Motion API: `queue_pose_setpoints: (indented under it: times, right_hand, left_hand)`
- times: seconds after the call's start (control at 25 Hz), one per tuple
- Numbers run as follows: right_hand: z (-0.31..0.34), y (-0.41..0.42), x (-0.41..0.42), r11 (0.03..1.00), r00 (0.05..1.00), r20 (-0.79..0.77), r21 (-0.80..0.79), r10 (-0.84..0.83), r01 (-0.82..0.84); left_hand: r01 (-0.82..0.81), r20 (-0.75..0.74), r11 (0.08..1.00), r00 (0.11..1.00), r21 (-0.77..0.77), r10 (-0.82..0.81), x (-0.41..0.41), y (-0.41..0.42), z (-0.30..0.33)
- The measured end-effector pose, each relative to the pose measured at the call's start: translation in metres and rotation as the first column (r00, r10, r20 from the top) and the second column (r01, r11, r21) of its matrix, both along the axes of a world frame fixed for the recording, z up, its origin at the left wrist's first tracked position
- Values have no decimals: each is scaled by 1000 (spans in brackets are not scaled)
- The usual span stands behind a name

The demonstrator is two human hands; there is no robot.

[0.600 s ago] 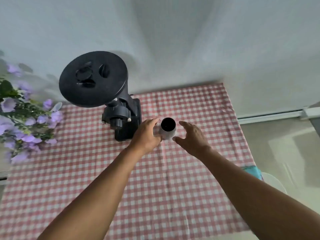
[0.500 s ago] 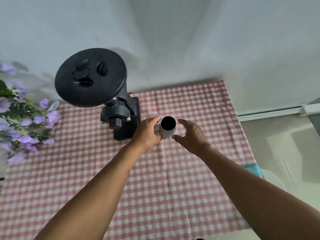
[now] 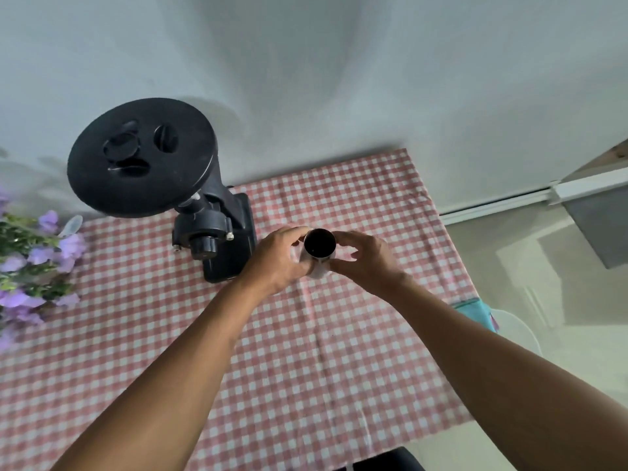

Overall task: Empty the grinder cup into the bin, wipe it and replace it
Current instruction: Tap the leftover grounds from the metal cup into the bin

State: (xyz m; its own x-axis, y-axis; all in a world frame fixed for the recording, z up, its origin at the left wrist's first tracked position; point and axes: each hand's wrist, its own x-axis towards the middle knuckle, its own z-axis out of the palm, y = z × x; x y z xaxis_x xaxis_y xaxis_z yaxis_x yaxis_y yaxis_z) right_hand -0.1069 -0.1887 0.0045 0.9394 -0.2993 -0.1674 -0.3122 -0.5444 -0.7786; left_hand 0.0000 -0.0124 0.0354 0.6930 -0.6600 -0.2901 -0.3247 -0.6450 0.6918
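A small metal grinder cup (image 3: 319, 244) with a dark open mouth stands upright on the red-and-white checked tablecloth (image 3: 306, 351), just right of the black coffee grinder (image 3: 210, 232). My left hand (image 3: 278, 256) wraps around the cup's left side. My right hand (image 3: 363, 260) curls around its right side, fingers on the rim. The cup's lower body is mostly hidden between the two hands. I cannot see into the cup.
The grinder's round black hopper lid (image 3: 141, 158) leans out at the back left. Purple flowers (image 3: 30, 263) crowd the left edge. A teal cloth (image 3: 475, 311) hangs at the table's right edge, above a white round object (image 3: 516, 331) on the floor.
My right hand has moved in from a little apart and closed around the cup's right side. My left hand stays on the cup. The view has shifted closer.
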Motion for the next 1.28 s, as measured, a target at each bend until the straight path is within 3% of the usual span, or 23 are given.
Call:
queue_pose_setpoints:
  times: [0.24,0.48,0.72,1.0,1.28]
  right_hand:
    - [55,-41,-66,997,995,81,54,-66,62]
    - [101,-96,-174,972,967,114,96,-226,216]
    - [123,-158,-324,936,923,183,169,-339,310]
    - [134,-219,-467,883,871,192,227,-453,410]
    - [123,-249,-536,818,814,164,274,-557,505]
  left_hand:
    - [142,23,978,990,-152,-140,-42,-32,46]
    - [366,27,892,928,-266,-372,-113,-107,77]
    - [564,98,780,822,-272,-561,-229,-196,100]
    - [714,244,662,700,-227,-671,-356,-286,118]
    - [758,153,602,646,-252,-748,-405,-350,97]
